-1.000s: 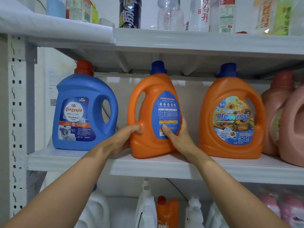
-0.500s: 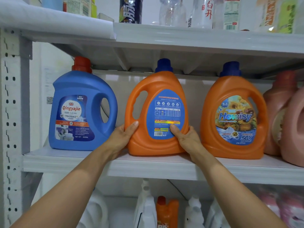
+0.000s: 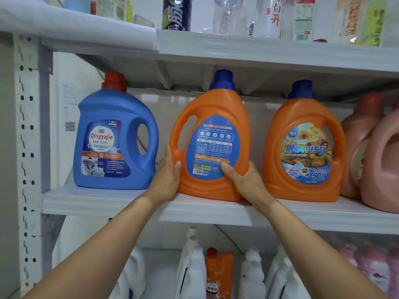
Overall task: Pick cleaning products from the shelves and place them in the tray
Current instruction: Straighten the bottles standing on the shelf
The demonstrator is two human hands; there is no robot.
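The left hand (image 3: 167, 178) and the right hand (image 3: 244, 180) clasp the lower body of the middle orange jug (image 3: 216, 104) from either side. The left palm lies flat against the flank below the handle opening, thumb on the front and fingers curled out of sight behind. The right thumb presses the bottom edge of the back label (image 3: 212, 147), and the other fingers wrap round that flank.

The jug is smooth, glossy moulded plastic, rounded at the shoulders and broad at the base, with a ribbed dark blue screw cap (image 3: 222, 79). The label is a blue oval of small print and a barcode. The jug stands upright with its base at the front of the white shelf board (image 3: 323, 214). Whether it rests there or is just lifted cannot be told.

Just left of the jug stands a squarer blue jug (image 3: 116, 143) with a red cap. Just right of it is a second orange jug (image 3: 302, 152) with a sunflower label, and beyond that are pale pink jugs (image 3: 384, 165). Above the jug runs a grey metal shelf (image 3: 259, 55) carrying clear and printed bottles. Below it stand white bottles (image 3: 192, 266) and a small orange bottle (image 3: 218, 270). Far left of it rises a perforated steel post (image 3: 28, 147).
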